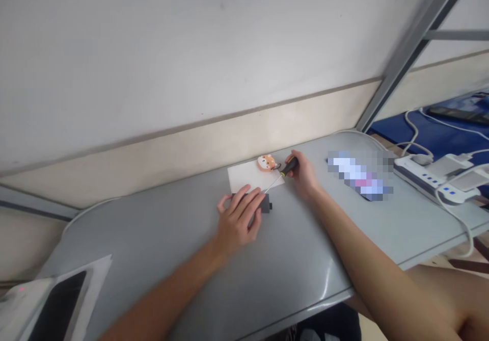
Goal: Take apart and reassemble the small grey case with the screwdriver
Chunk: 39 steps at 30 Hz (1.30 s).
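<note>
I log remotely, on the grey desk [153,224]: left hand [237,218], gripping a black box [265,205]. Screwdriver [289,167], shaft sloping to the box; right hand [302,173] around its handle, box's two o'clock. White paper [241,177], twelve o'clock. Dog-face toy [264,163], one o'clock.

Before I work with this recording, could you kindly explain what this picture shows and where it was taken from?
There is no machine here, only a person's two bare hands. The one picture comes from a camera worn on that person's head, looking forward and down. On the grey table, the left hand holds a dark box. The right hand holds a screwdriver, its shaft slanting toward the box; the tip is hard to make out. Just beyond lies white paper, with an orange-and-white trinket at its far edge. Off to the right sits a power strip.
</note>
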Available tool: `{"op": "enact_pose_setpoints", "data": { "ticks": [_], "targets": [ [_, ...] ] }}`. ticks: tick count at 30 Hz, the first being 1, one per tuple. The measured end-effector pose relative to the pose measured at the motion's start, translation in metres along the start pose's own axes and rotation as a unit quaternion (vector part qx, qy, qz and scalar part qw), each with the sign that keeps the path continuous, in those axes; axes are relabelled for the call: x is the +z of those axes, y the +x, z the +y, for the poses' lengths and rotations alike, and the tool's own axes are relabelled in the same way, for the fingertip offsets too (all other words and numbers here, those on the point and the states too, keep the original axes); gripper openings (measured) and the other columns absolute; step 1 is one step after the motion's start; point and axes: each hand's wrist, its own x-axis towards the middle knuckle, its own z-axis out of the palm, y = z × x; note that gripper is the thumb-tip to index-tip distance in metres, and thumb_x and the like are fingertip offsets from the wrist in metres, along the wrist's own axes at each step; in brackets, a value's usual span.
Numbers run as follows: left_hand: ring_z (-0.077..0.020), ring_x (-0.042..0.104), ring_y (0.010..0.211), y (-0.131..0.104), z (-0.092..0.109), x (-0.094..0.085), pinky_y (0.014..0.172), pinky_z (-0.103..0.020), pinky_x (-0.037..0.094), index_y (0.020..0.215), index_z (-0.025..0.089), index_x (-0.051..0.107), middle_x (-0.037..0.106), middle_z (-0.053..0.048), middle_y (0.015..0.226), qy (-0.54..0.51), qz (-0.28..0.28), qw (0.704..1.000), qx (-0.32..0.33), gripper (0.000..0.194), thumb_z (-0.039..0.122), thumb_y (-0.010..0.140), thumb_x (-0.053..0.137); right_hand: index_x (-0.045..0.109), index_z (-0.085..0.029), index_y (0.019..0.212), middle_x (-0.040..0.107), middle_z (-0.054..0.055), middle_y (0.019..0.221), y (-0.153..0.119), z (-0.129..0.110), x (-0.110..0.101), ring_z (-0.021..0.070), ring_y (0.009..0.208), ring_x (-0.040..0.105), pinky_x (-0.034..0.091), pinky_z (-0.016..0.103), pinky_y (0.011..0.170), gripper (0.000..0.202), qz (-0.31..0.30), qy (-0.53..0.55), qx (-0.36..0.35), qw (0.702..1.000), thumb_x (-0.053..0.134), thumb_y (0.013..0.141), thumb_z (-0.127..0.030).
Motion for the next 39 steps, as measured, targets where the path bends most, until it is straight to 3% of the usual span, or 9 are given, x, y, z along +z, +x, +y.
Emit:
{"op": "enact_pose_setpoints", "data": {
  "ticks": [6,24,39],
  "targets": [
    [-0.0252,0.069,0.125,-0.0019,-0.0012,0.0002,0.106,-0.043,0.03,0.136,0.024,0.063,0.076,-0.007,0.131,0.002,-0.022,1.0,-0.006,0.039,0.014,0.098,0.055,0.064,-0.02,0.069,0.056,0.0,0.056,0.0019,0.0002,-0.0007,0.01,0.046,0.043,0.031,0.026,0.046,0.032,-0.004,0.008,-0.004,1.0,0.063,0.087,-0.047],
    [-0.024,0.071,0.122,-0.0033,-0.0024,0.0027,0.106,-0.042,0.031,0.136,0.021,0.059,0.077,-0.008,0.129,-0.005,-0.018,1.0,-0.013,0.039,0.013,0.098,0.055,0.063,-0.02,0.068,0.052,-0.002,0.053,-0.0024,-0.0052,0.0018,0.0089,0.044,0.042,0.032,0.026,0.046,0.035,-0.01,-0.008,0.007,1.0,0.063,0.087,-0.049],
    [-0.024,0.069,0.124,-0.0031,-0.003,0.002,0.107,-0.043,0.031,0.13,0.025,0.065,0.076,-0.007,0.13,-0.011,-0.032,0.999,-0.004,0.037,0.011,0.096,0.056,0.064,-0.019,0.066,0.056,-0.001,0.052,0.0012,-0.0005,0.0001,0.009,0.044,0.043,0.031,0.026,0.046,0.037,-0.013,-0.031,0.003,0.999,0.062,0.086,-0.05]
  ]
}}
